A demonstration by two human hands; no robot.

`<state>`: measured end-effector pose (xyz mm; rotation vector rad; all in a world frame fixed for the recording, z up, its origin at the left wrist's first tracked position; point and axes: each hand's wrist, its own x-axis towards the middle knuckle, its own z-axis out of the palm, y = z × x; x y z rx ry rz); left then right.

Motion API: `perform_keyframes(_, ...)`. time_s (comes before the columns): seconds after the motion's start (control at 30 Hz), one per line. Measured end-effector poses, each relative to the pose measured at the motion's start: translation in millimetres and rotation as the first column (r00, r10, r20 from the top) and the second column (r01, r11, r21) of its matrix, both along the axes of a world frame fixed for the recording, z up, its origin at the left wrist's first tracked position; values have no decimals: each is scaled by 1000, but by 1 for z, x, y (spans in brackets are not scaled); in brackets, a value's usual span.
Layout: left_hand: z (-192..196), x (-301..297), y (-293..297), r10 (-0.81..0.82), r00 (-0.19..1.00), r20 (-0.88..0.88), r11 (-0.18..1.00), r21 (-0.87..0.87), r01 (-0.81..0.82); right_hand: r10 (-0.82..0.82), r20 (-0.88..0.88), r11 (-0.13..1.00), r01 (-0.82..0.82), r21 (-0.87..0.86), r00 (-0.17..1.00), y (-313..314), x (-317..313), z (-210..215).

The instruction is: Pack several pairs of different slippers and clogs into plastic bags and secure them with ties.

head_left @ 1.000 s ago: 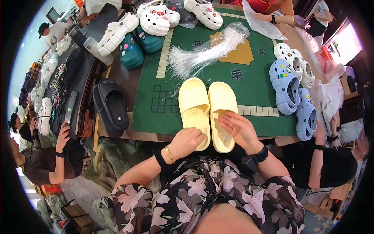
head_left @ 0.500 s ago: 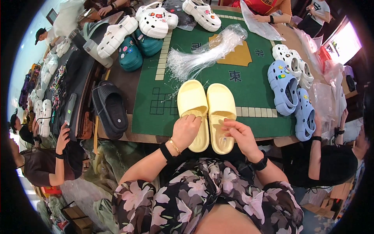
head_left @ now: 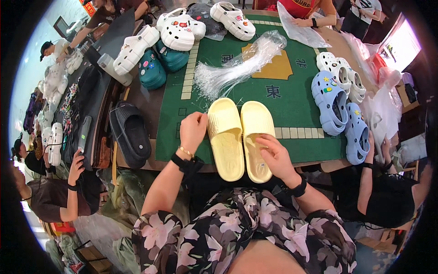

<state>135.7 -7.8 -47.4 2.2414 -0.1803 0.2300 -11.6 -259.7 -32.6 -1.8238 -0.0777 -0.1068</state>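
Two yellow slide slippers, a left one [head_left: 226,157] and a right one [head_left: 259,166], lie side by side at the table's near edge, toes pointing away from me. My left hand [head_left: 194,131] is beside the left slipper's outer edge, its fingers curled closed; whatever they may hold is hidden. Over the right slipper's footbed, my right hand [head_left: 276,157] has its fingers loosely stretched and apart, near the inner sole. Just beyond the toes lies a bundle of thin clear plastic loop fasteners [head_left: 228,68], partly in a clear bag.
On the green mat [head_left: 191,148], white clogs [head_left: 175,32] and teal clogs [head_left: 152,71] stand far left, blue clogs [head_left: 329,102] at right. A black slide [head_left: 131,132] lies left, near a grey bottle [head_left: 114,68]. Co-workers sit on both sides and opposite.
My left hand has moved out of the left slipper, leftward and away to its outer side. My right hand has shifted slightly over the right slipper. The slippers have moved only a little.
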Motion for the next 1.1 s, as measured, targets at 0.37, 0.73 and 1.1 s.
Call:
perform_keyframes(0.37, -11, 47, -7, 42, 993, -108, 971, 237, -15, 85, 152, 841, 11, -542, 985, 14, 1, -6)
perform_keyframes(0.73, 4, 13, -16, 27, 998, -62, 952, 307, -7, -11, 209, 784, 138, -605, 978, 27, 20, -13)
perform_keyframes(1.1, 20, 6, -38, -360, 923, 132, 916, 237, 324, -62, 174, 829, 147, -539, 983, 26, 20, -13)
